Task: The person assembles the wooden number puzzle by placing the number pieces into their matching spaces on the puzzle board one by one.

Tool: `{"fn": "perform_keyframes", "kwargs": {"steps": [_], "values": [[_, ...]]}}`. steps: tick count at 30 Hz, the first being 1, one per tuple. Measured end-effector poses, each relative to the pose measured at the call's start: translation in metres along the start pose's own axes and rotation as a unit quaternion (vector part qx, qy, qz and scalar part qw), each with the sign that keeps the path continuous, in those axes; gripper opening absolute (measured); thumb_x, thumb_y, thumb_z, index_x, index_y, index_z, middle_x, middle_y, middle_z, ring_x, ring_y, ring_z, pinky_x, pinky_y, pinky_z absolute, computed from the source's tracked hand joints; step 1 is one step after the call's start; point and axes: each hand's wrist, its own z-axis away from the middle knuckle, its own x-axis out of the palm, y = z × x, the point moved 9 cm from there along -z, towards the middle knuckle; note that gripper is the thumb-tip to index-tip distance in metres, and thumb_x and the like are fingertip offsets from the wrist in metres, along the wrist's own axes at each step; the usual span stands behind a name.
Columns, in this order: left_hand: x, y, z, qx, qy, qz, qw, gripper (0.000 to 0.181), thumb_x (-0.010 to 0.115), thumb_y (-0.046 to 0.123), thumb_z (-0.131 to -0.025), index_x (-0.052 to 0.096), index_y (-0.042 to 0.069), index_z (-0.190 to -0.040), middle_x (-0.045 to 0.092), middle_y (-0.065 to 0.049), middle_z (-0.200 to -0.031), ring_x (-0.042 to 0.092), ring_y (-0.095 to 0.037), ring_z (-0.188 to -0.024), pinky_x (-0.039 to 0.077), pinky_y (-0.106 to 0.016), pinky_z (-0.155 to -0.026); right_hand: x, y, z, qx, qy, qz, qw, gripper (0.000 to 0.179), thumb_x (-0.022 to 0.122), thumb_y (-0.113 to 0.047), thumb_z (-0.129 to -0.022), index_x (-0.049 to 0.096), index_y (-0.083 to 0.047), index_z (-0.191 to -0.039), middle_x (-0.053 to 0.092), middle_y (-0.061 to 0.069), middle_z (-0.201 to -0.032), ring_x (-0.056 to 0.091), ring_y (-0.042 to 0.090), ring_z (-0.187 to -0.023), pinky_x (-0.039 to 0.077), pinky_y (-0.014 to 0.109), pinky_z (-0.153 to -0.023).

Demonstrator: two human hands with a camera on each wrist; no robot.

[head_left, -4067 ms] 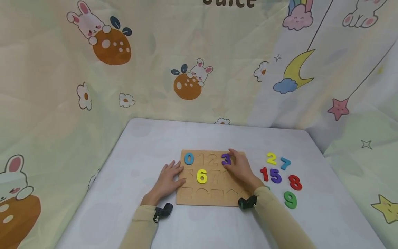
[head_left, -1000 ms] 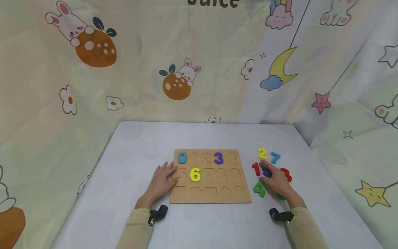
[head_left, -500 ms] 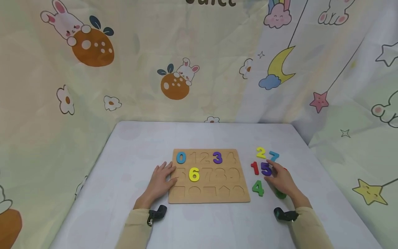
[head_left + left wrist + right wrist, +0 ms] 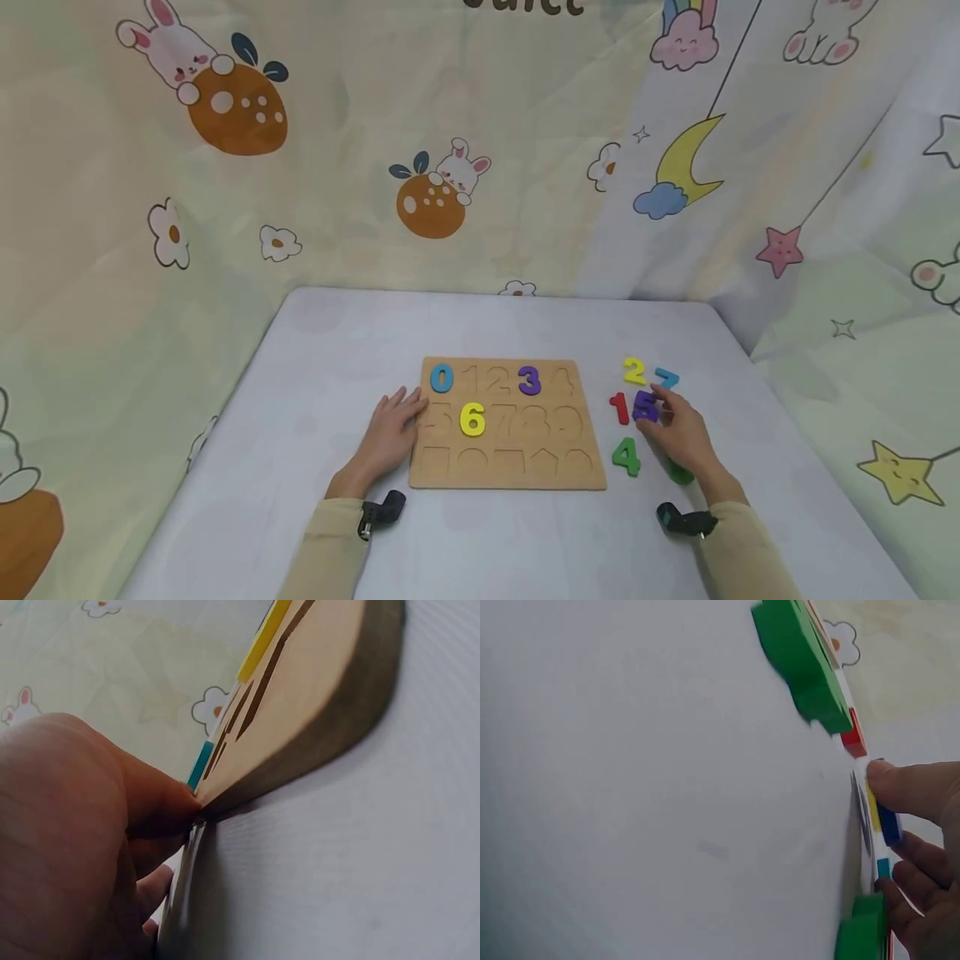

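My right hand (image 4: 686,439) pinches the purple number 5 (image 4: 645,406) between thumb and fingers, to the right of the board. In the right wrist view the 5 (image 4: 887,822) is tilted on its edge, with a shadow on the table below it. My left hand (image 4: 384,439) rests at the left edge of the wooden number board (image 4: 525,481), fingers fairly straight, the thumb (image 4: 161,791) touching the board's edge. On the board sit a blue 0 (image 4: 442,378), a purple 3 (image 4: 529,381) and a yellow 6 (image 4: 472,420); its other outlines show bare wood.
Loose numbers lie around my right hand: a yellow 2 (image 4: 634,371), a blue 7 (image 4: 666,378), a red 1 (image 4: 618,408) and a green 4 (image 4: 626,457). A green piece (image 4: 681,473) is partly under the hand. The white table (image 4: 465,550) meets a printed cloth behind.
My right hand has left the 3 on the board, moved right to the loose numbers and taken hold of the purple 5, which now tilts. The left hand stays at the board's edge.
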Motion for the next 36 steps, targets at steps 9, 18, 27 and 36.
{"fn": "perform_keyframes", "kwargs": {"steps": [9, 18, 27, 36], "values": [[-0.001, 0.001, -0.002, -0.012, -0.003, 0.025, 0.9996, 0.049, 0.047, 0.000, -0.092, 0.048, 0.001, -0.141, 0.040, -0.009, -0.152, 0.025, -0.027, -0.147, 0.006, -0.047, -0.122, 0.017, -0.038, 0.010, -0.024, 0.001, -0.052, 0.9984, 0.074, 0.074, -0.023, -0.087, 0.037, -0.007, -0.148, 0.049, 0.023, -0.138, 0.049, 0.043, -0.123, 0.047, 0.057, -0.099], [-0.001, -0.001, -0.002, -0.015, 0.002, 0.026, 0.9995, 0.050, 0.049, 0.000, -0.090, 0.051, 0.002, -0.139, 0.043, -0.007, -0.151, 0.028, -0.026, -0.146, 0.006, -0.045, -0.123, 0.044, -0.076, 0.011, -0.074, -0.007, -0.050, 0.9960, 0.075, 0.078, -0.027, -0.084, 0.040, -0.008, -0.147, 0.056, 0.018, -0.134, 0.054, 0.031, -0.106, 0.050, 0.046, -0.087], [0.000, -0.001, -0.002, -0.006, -0.007, 0.025, 0.9996, 0.051, 0.050, 0.001, -0.089, 0.051, 0.001, -0.139, 0.043, -0.006, -0.151, 0.026, -0.025, -0.147, 0.005, -0.045, -0.123, 0.058, -0.101, 0.012, -0.089, 0.004, -0.080, 0.9929, 0.072, 0.078, -0.023, -0.084, 0.043, -0.007, -0.145, 0.052, 0.018, -0.140, 0.044, 0.039, -0.133, 0.037, 0.060, -0.108], [0.000, 0.000, -0.001, 0.008, -0.003, 0.030, 0.9995, 0.049, 0.053, 0.002, -0.089, 0.054, 0.001, -0.137, 0.045, -0.006, -0.150, 0.029, -0.025, -0.145, 0.006, -0.046, -0.123, 0.076, -0.129, 0.017, -0.118, -0.002, -0.122, 0.9855, 0.071, 0.080, -0.020, -0.083, 0.045, -0.010, -0.144, 0.054, 0.011, -0.140, 0.046, 0.032, -0.133, 0.034, 0.056, -0.112]]}}
